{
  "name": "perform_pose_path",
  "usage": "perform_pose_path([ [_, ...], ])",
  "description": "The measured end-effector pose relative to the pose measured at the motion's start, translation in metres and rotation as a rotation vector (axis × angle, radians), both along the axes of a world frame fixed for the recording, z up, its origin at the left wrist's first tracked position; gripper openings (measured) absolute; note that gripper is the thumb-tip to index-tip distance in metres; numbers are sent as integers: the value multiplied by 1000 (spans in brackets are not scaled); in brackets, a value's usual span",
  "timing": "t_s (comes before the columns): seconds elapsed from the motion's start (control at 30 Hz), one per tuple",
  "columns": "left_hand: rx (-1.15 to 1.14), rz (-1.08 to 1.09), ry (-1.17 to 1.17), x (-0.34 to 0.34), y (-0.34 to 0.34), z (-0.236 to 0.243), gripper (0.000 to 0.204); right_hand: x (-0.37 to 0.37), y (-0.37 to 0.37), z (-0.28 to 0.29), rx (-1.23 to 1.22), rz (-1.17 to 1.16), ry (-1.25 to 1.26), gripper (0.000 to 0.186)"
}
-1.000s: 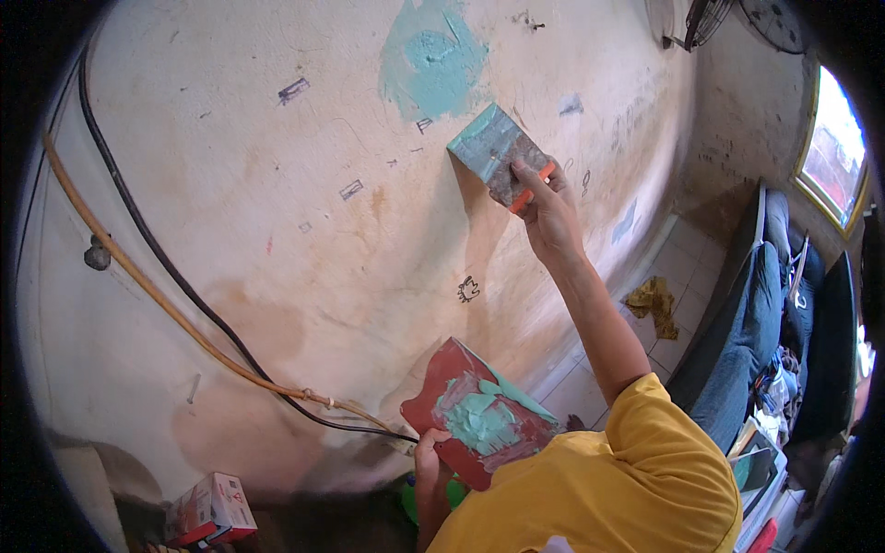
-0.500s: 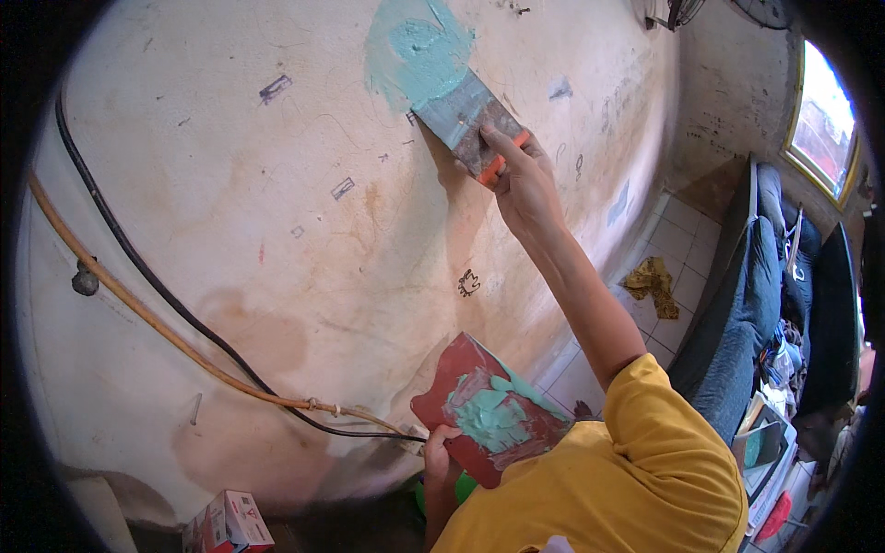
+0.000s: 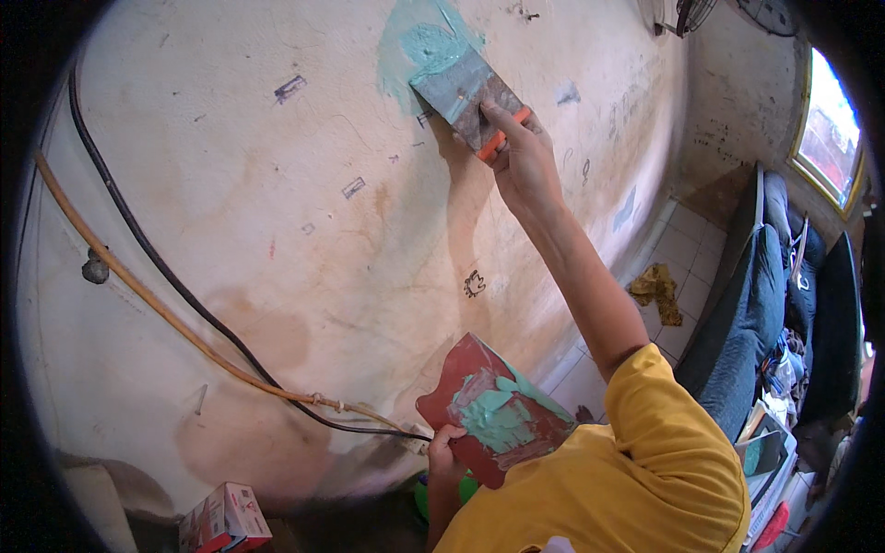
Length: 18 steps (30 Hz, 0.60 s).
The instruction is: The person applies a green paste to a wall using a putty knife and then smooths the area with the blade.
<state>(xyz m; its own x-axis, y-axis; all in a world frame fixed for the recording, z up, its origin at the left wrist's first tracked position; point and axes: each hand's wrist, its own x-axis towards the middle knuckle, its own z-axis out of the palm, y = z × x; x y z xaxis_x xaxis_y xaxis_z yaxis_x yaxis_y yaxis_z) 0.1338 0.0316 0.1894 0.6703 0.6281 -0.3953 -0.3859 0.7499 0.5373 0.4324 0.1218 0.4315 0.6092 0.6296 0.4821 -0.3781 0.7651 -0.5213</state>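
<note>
My right hand (image 3: 524, 152) grips a wide putty knife (image 3: 468, 90) with a metal blade and an orange handle edge. Its blade lies against the wall (image 3: 332, 138), at the lower side of a wet turquoise putty patch (image 3: 426, 41). Lower down, my left hand (image 3: 446, 446) holds the edge of a dark red board (image 3: 475, 364), thumb on top and the other fingers hidden beneath. A heap of turquoise putty (image 3: 498, 413) sits on the board, with smears around it.
A black cable (image 3: 147, 249) and an orange hose (image 3: 184, 341) run along the wall at left. A red and white box (image 3: 226, 521) stands at lower left. To the right are a dark blue sofa (image 3: 737, 341), a yellowish cloth (image 3: 656, 290) on the tiled floor, and a window (image 3: 827, 129).
The putty knife's blade has slid slightly up over the turquoise patch. The view has shifted a little; the board stays in my left hand.
</note>
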Motion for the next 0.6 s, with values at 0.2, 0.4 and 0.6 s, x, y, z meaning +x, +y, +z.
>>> perform_pose_path([
  [0.2, 16, -10, 5, 0, 2, -6, 29, 0, -6, 9, 62, -42, -62, 24],
  [0.4, 13, -80, -127, -6, 8, -16, 22, 14, -41, 19, 170, -336, -278, 23],
  [0.6, 176, 199, 106, 8, -12, 24, 18, 14, -106, -23, -89, -221, -340, 34],
])
